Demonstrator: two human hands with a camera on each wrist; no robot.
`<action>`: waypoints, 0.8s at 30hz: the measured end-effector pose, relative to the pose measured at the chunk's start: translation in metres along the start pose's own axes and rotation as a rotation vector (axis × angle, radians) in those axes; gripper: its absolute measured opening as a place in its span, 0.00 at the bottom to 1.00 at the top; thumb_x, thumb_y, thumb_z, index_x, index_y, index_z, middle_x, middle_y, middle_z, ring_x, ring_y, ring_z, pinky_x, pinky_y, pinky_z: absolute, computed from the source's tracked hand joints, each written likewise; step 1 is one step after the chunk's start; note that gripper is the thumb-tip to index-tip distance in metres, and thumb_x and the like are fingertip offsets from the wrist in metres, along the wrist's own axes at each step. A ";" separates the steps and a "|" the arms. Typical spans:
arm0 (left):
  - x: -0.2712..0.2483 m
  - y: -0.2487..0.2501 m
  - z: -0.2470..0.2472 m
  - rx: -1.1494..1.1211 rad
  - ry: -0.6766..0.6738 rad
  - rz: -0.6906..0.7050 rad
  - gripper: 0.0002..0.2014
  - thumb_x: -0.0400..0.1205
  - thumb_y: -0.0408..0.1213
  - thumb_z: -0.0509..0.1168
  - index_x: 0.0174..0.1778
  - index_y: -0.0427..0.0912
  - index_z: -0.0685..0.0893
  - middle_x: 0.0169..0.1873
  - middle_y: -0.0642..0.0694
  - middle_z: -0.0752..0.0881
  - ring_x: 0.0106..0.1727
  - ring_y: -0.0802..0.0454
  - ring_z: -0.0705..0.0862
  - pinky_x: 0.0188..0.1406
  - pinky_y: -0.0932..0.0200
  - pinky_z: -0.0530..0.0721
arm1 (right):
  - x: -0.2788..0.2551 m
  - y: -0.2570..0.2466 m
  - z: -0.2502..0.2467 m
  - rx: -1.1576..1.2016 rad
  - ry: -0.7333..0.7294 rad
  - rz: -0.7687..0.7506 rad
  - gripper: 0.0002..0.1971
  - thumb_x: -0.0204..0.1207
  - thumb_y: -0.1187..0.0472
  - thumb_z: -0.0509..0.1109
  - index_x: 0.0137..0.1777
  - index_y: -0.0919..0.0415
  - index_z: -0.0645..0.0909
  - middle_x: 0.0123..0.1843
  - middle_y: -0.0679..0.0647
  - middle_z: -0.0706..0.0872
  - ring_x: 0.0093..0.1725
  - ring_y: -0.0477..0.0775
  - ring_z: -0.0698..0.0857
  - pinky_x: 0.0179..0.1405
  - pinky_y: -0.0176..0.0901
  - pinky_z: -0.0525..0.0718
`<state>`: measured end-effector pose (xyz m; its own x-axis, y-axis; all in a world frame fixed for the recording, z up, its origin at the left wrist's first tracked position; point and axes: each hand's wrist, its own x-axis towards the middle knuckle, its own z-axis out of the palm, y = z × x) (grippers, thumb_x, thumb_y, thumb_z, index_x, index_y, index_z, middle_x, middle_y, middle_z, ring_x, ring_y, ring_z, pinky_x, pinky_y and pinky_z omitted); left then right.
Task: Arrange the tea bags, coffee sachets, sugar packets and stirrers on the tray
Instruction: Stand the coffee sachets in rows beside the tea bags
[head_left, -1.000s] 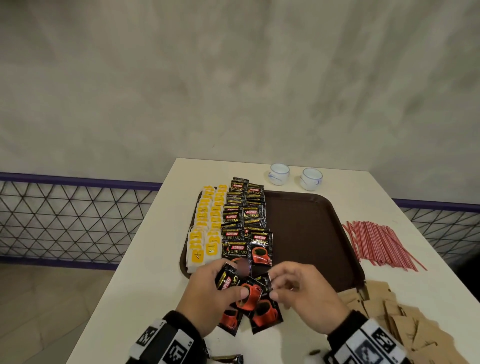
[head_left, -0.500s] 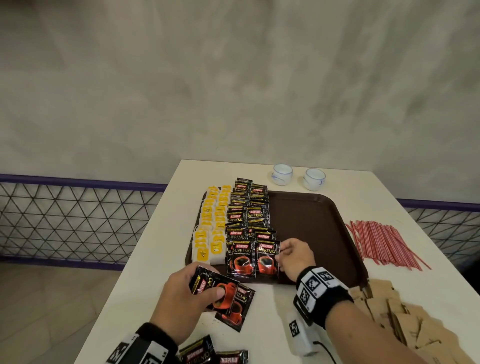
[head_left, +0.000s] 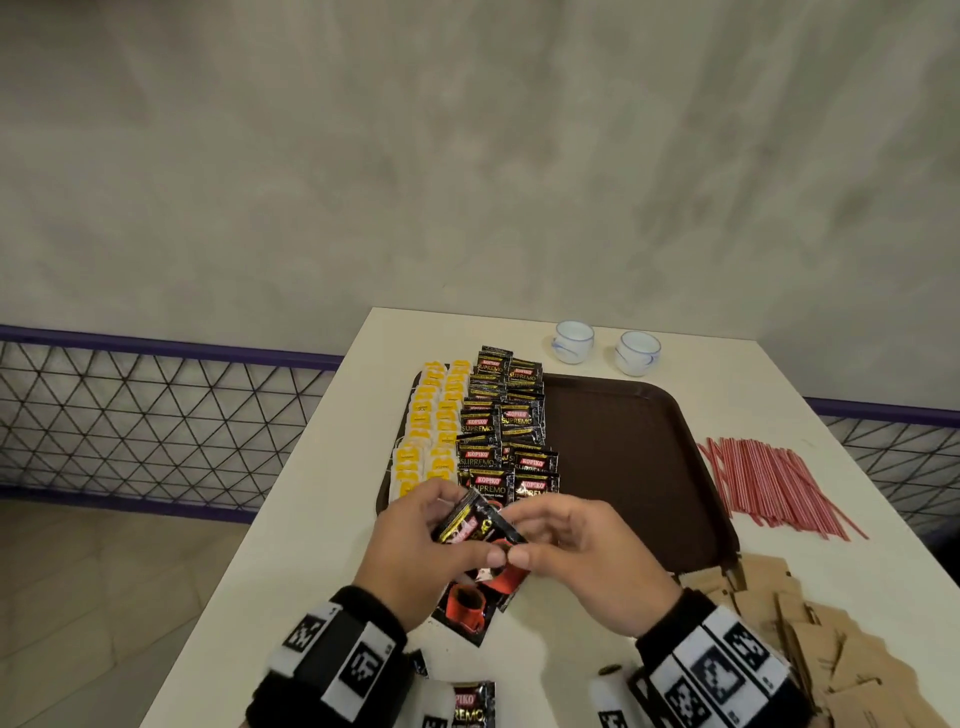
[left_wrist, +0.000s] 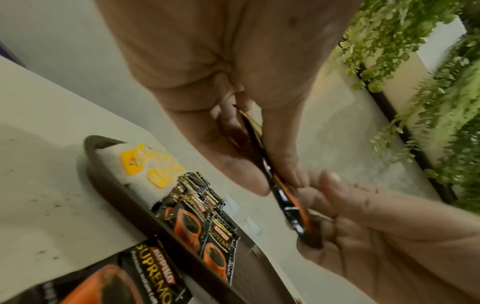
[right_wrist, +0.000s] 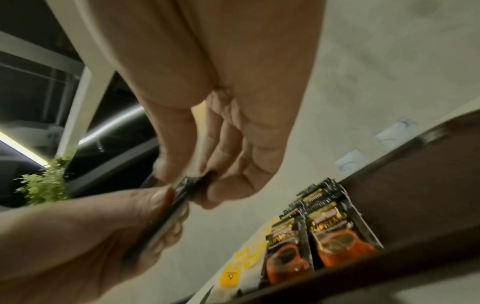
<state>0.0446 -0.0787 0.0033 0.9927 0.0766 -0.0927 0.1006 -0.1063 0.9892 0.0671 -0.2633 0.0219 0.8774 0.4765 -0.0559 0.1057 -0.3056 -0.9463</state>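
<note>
Over desk (head_left: 291, 519) edge: both hands (head_left: 426, 540) (head_left: 587, 551) pinching black coffee sachets (head_left: 475, 525); tray's (head_left: 634, 467) brown right half bare.

Black coffee sachets (head_left: 480, 525) held fanned above brown tray (head_left: 623, 457)

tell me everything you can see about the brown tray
The brown tray is a dark, rectangular, plastic-looking tray with rounded corners and a raised rim, lying flat on the white table. Its left part holds rows of yellow-tagged tea bags and black coffee sachets; the right part is bare. The red stirrers and brown sugar packets lie off it, to its right. Neither hand plainly touches it.
</note>
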 end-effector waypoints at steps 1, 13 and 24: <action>0.002 0.001 0.004 0.022 -0.004 0.014 0.26 0.53 0.36 0.84 0.45 0.45 0.82 0.40 0.40 0.89 0.41 0.40 0.89 0.37 0.40 0.89 | -0.001 -0.001 0.000 -0.064 0.036 -0.020 0.14 0.71 0.66 0.77 0.44 0.42 0.88 0.40 0.48 0.90 0.43 0.48 0.87 0.49 0.43 0.84; 0.014 -0.026 0.022 1.085 -0.157 -0.080 0.23 0.69 0.55 0.73 0.53 0.46 0.76 0.52 0.49 0.82 0.54 0.51 0.81 0.57 0.55 0.82 | 0.042 0.068 -0.027 -0.063 0.491 0.466 0.11 0.72 0.74 0.74 0.37 0.58 0.78 0.36 0.54 0.83 0.33 0.51 0.84 0.33 0.40 0.84; 0.007 -0.015 0.017 0.677 -0.101 -0.136 0.19 0.74 0.31 0.72 0.52 0.52 0.71 0.42 0.49 0.84 0.43 0.52 0.85 0.45 0.56 0.88 | 0.032 0.054 -0.011 -0.278 0.467 0.334 0.17 0.71 0.60 0.78 0.53 0.53 0.74 0.40 0.50 0.83 0.40 0.45 0.82 0.35 0.31 0.74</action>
<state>0.0516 -0.0935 -0.0138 0.9664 0.0438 -0.2534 0.2107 -0.6997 0.6826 0.1060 -0.2737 -0.0275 0.9889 -0.0717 -0.1298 -0.1465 -0.6079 -0.7804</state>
